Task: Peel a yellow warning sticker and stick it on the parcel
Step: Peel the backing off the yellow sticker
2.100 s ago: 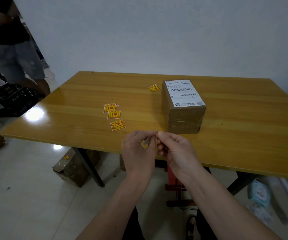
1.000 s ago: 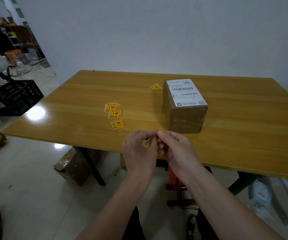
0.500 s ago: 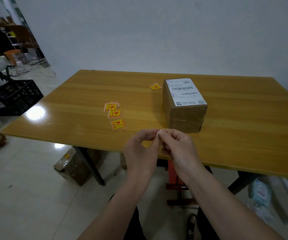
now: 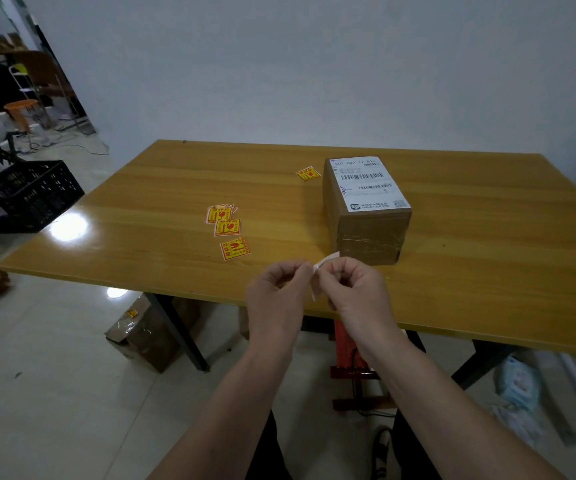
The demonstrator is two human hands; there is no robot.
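Hands meet low in the middle of the frame: left hand (image 4: 276, 299) and right hand (image 4: 359, 292) each pinch the sticker (image 4: 321, 268) between fingertips, just below the parcel (image 4: 366, 209) on the counter (image 4: 161, 188).

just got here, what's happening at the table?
A person is peeling a sticker, pinched between the left hand and right hand over the table's near edge. A pale flap shows between the fingertips; whether it's fully off its backing can't be told. The parcel sits just beyond, nothing stuck on it yet. More stickers lie to its left.
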